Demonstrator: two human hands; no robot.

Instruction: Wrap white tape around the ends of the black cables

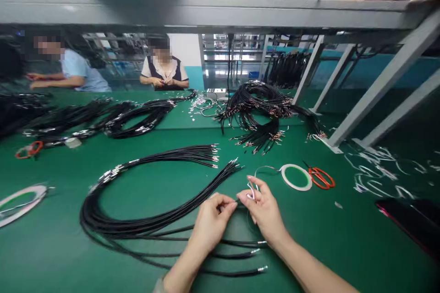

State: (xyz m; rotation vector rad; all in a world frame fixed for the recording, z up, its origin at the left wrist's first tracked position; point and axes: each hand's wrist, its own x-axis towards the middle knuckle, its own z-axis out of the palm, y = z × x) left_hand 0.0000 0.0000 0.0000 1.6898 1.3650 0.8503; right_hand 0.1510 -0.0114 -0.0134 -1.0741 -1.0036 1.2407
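- Green worktable (326,224) carries all the work; looks mid-job, large share apparently left
- Looped black cable bundle (130,226) centre-left, pale wraps on its far bend; both groups of ends point right, most lying together
- Black cable heap (240,98) at the back, many coppery ends; can't tell if finished or waiting
- Right hand (263,208) fingers curled, gripping a white strip (250,196)
- Left hand (215,219) thumb and finger pinched at what seems a thin dark cable end, just beside right fingertips; partly hidden
- Loose cable ends (263,269) fanned below the left hand, pale tips, apart from the rest; maybe the few done, can't confirm
- Pale tape roll (284,177) right of hands, plenty seems left
- Orange-handled scissors (316,174) just beside the roll, unheld
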